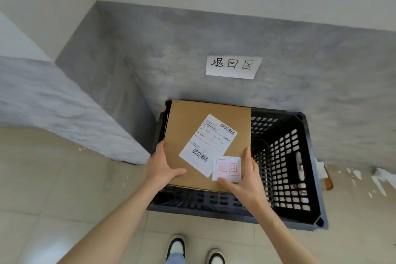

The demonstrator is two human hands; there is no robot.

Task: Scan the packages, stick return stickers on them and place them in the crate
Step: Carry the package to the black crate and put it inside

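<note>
Grips near left edge of cardboard package (pixel 192 130) with left hand (pixel 162 167), thumb flat on top face, fingers wrapped round the edge. Grips near right edge with right hand (pixel 244 180), thumb on top touching lower rim of return sticker (pixel 227 169), fingers along the side. Holds package flat, label side up, over left half of black perforated crate (pixel 295 156), about rim height; cannot tell if resting on rim. On top face: white shipping label (pixel 209 144), tilted, two barcodes; red-stamped return sticker at near right corner, overlapping label's edge. Crate on tiled floor (pixel 53 178), against grey wall (pixel 192 49). Above crate, on wall: handwritten paper sign (pixel 233 67). Bottom of view: two shoes (pixel 176 246).
</note>
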